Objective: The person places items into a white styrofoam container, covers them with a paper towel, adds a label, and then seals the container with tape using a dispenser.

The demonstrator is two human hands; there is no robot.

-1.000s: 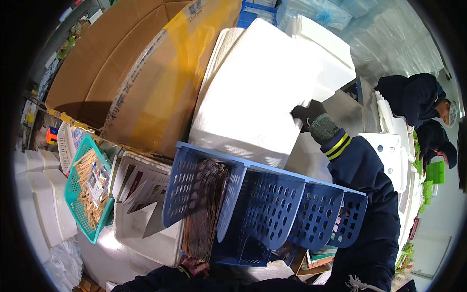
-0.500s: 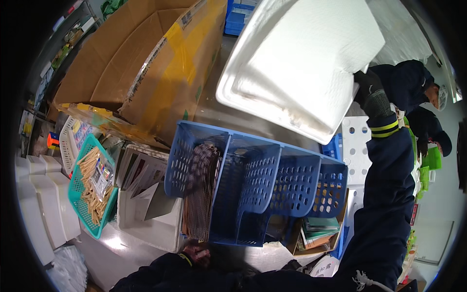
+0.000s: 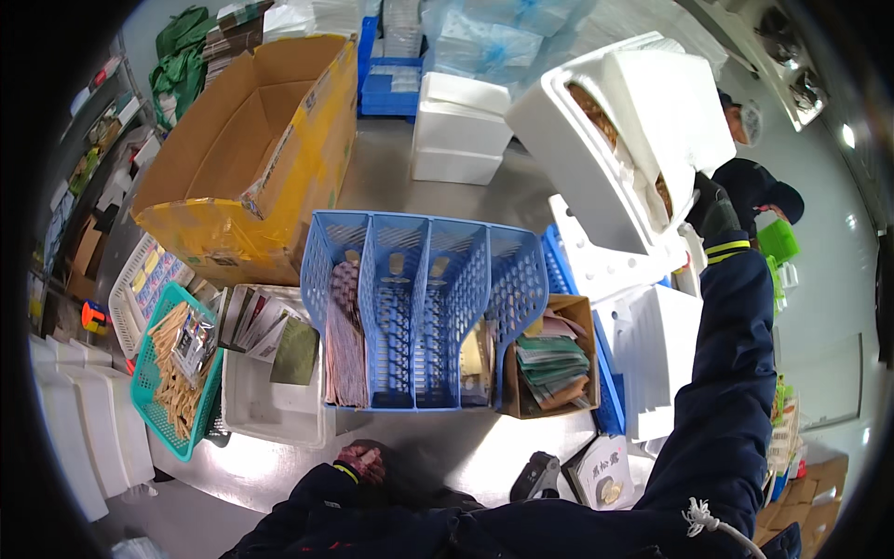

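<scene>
Head view: the right hand [image 3: 715, 212], gloved, grips a tilted white foam box [image 3: 622, 149] holding brown goods, above the steel table's [image 3: 438, 456] right edge; a steady tilt should keep them in. The left hand [image 3: 361, 460] rests clenched near the front edge. A blue divided basket [image 3: 424, 307] holds packets.

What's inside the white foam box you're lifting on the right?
The tilted white foam box, gripped by the gloved right hand, shows brown contents along its open edge under white lining; the lining and walls hide what they are.
</scene>
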